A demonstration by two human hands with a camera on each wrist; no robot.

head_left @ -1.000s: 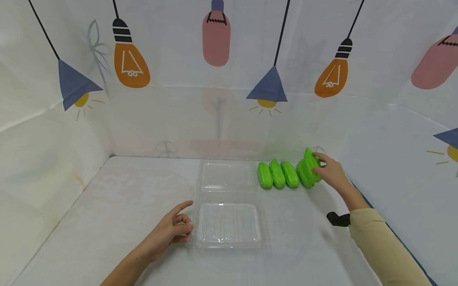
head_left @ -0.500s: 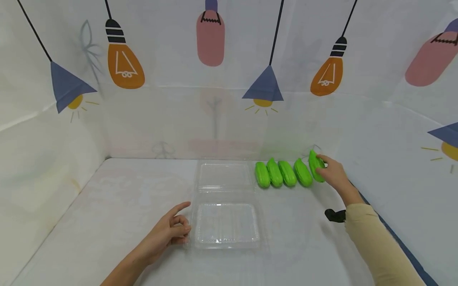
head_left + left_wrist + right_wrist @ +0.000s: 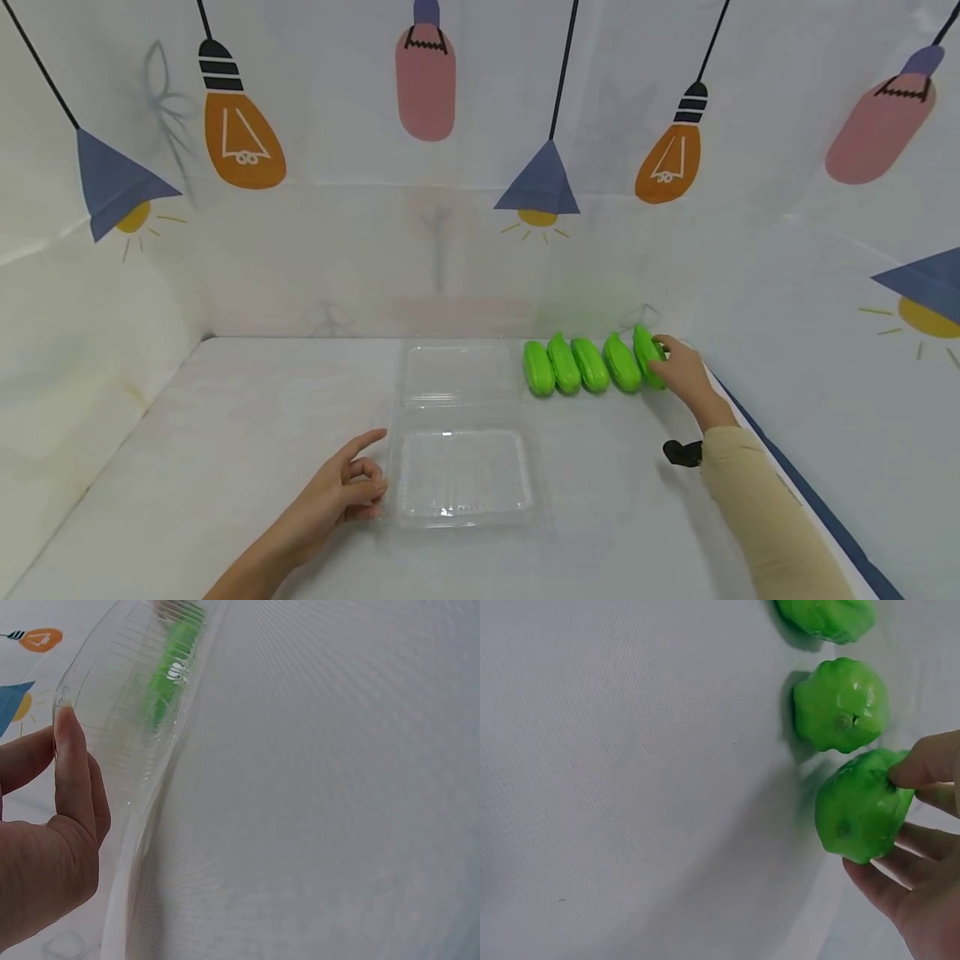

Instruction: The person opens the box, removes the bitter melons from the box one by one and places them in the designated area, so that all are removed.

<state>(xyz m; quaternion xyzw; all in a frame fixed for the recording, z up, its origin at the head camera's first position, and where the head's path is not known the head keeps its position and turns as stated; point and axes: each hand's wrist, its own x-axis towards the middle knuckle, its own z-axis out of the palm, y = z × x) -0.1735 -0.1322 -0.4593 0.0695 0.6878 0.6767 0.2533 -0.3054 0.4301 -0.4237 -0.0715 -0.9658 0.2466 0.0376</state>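
My left hand (image 3: 330, 500) pinches the left rim of an opened clear plastic clamshell box (image 3: 465, 475). The thumb lies against the rim in the left wrist view, with fingers behind it. At the back right, my right hand (image 3: 684, 375) holds the rightmost green bitter melon (image 3: 647, 354), which looks like a toy with a ridged, glossy skin. Thumb and fingers grip it from its right side in the right wrist view, where its blunt end (image 3: 859, 814) faces the camera. Close to its left stands another bitter melon (image 3: 622, 362), untouched.
Three more bitter melons (image 3: 564, 364) lie side by side to the left, beside the box's raised-edge lid (image 3: 459, 371). A white-covered table (image 3: 225, 433) meets a printed cloth wall (image 3: 337, 250) behind. A black strap end (image 3: 681, 453) sticks out from the right sleeve.
The melons bunched at my right hand have separated, and the held one has come down slightly beside its neighbour. My left hand keeps its grip on the box. The head view has shifted slightly.
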